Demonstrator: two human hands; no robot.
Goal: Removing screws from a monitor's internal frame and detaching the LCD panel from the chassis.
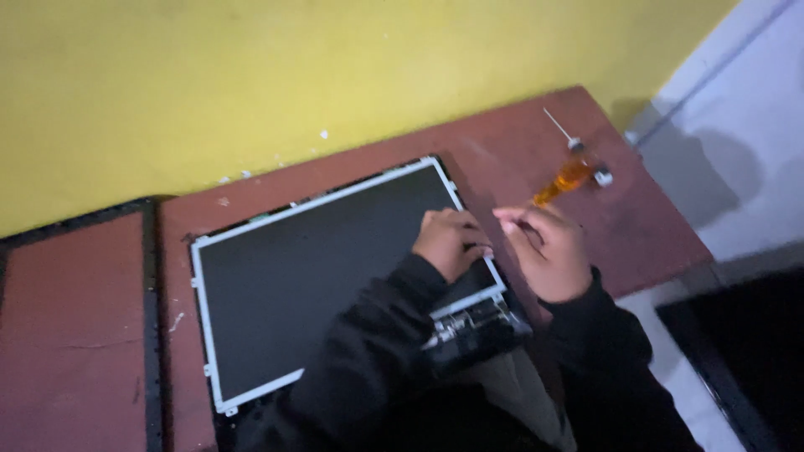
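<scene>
Your left hand (448, 241) rests on the right side of the laptop screen panel (318, 268). Its fingers are curled in, and the knuckles sit on the dark glass close to the silver frame. I cannot tell if those fingers pinch anything, because the fingertips are tucked under. Your right hand (548, 251) is just beside it, past the right edge of the panel and over the table (645, 226). Its fingers are bent, and the thumb and first finger come close together near the panel's edge. I cannot tell if something small is held between them. The two hands almost touch each other. The panel lies flat on the red-brown table, turned a little, with its long top edge near the yellow wall (251, 75). The panel has a thin silver frame with small tabs along its sides. At its lower right corner there is a dark hinge part (473, 326) with shiny metal bits, just below your left wrist. A screwdriver (565, 172) with an orange see-through handle lies on the table beyond your right hand, near it but apart, and its thin metal tip points up toward the far corner. Your sleeves (368, 368) are black and cover the lower part of the panel.
</scene>
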